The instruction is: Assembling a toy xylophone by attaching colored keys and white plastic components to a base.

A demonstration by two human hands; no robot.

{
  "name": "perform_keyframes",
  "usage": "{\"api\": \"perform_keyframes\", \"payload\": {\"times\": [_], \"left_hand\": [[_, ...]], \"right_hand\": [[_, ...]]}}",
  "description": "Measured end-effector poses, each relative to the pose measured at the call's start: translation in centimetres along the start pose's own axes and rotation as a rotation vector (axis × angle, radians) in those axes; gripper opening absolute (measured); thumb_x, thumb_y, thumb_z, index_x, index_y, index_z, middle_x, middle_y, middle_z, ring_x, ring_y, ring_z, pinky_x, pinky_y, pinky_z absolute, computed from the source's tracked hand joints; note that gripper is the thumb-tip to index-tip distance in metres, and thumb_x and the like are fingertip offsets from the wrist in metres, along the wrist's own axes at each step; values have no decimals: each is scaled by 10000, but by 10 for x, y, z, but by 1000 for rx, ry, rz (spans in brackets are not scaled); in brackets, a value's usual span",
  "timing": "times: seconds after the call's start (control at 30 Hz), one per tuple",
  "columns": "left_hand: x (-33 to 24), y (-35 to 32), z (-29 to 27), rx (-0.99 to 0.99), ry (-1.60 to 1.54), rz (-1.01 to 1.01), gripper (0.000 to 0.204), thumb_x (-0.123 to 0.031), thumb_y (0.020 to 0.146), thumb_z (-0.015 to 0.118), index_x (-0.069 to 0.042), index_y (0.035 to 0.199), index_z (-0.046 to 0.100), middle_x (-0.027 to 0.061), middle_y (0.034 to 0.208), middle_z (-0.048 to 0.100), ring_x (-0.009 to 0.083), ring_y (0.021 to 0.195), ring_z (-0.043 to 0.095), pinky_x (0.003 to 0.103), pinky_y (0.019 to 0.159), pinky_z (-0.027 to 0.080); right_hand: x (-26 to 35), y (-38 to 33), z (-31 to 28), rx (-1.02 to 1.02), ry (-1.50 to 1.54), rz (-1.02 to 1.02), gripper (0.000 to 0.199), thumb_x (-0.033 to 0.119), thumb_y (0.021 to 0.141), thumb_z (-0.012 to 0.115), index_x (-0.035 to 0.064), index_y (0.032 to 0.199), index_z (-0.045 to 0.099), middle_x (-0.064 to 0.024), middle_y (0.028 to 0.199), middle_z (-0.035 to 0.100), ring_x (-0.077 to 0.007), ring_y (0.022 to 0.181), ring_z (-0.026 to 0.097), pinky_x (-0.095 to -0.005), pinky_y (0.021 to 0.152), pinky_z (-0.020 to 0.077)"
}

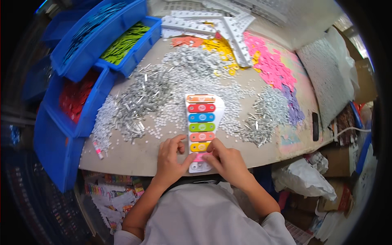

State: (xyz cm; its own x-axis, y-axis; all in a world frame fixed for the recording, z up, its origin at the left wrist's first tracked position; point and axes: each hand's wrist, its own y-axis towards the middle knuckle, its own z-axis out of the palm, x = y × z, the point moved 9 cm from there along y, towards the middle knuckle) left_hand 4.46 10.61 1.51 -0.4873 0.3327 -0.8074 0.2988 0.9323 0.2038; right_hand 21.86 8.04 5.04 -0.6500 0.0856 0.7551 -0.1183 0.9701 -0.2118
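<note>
A toy xylophone point(220, 108) with a white body lies upright in front of me, its wide side near the far end. Orange, red, blue, green, salmon and yellow bars cross it, and a pink bar point(200, 157) sits nearest me. My left hand point(169, 157) is beside the left edge, fingers loosely curled and apart, thumb tip at the pink bar's left end. My right hand point(226, 161) bends over the right edge with index finger and thumb at the pink bar's right end, which they partly cover. Below that bar, the white near end of the body shows.
Blue bins point(87, 118) at the left hold blue, green and red bars. Heaps of small white pieces point(196, 61) and metal pins point(143, 94) surround the xylophone. Pink bars point(269, 61), purple bars point(292, 106), white bodies point(237, 41) and a dark phone-like object point(315, 126) lie farther off.
</note>
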Motion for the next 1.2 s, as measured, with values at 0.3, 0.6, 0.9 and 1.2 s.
{"api": "perform_keyframes", "payload": {"times": [0.3, 0.6, 0.9, 1.2], "left_hand": [[6, -3, 4, -2, -73, -31, 621, -32, 773, 864, -28, 1325, 579, 40, 889, 566, 149, 812, 551, 301, 760, 465], [25, -11, 4, -19, -209, -154, 466, -188, 951, 752, 5, 1335, 570, 67, 912, 585, 195, 883, 554, 357, 846, 472], [28, -9, 4, -14, -238, -208, 381, -193, 1022, 666, 24, 1320, 570, 92, 957, 604, 191, 871, 592, 352, 849, 495], [28, -12, 2, -54, -277, -188, 343, -146, 1030, 653, 11, 1323, 571, 74, 949, 612, 171, 852, 599, 315, 827, 496]], "right_hand": [[-49, -5, 8, -70, 60, 157, 425, 377, 912, 833, 57, 948, 556, -93, 717, 663, -228, 626, 669, -360, 591, 505], [-127, -44, -191, -1009, -474, 85, 150, 131, 1008, 670, 15, 1086, 725, -155, 1051, 719, -348, 977, 672, -418, 891, 523], [-244, -39, -271, -877, -723, 252, 185, 97, 909, 739, 22, 1076, 766, -162, 1100, 736, -368, 1070, 653, -442, 962, 510], [-256, -65, -287, -1206, -242, 121, 154, 114, 1011, 652, -13, 1048, 732, -120, 951, 758, -207, 827, 692, -361, 733, 538]]}}
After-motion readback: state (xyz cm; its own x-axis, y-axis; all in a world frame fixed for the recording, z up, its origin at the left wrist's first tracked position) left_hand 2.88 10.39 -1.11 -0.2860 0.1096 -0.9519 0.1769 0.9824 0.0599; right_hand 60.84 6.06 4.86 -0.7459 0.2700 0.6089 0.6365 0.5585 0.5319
